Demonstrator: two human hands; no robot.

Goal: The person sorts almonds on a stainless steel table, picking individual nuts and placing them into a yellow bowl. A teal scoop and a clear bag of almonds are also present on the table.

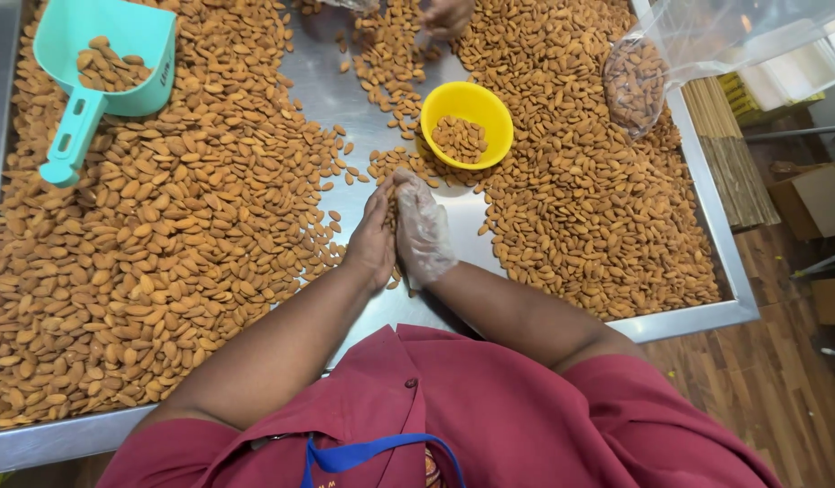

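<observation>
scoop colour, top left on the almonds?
Teal scoop, a few almonds inside; clearest in the head view.
</observation>
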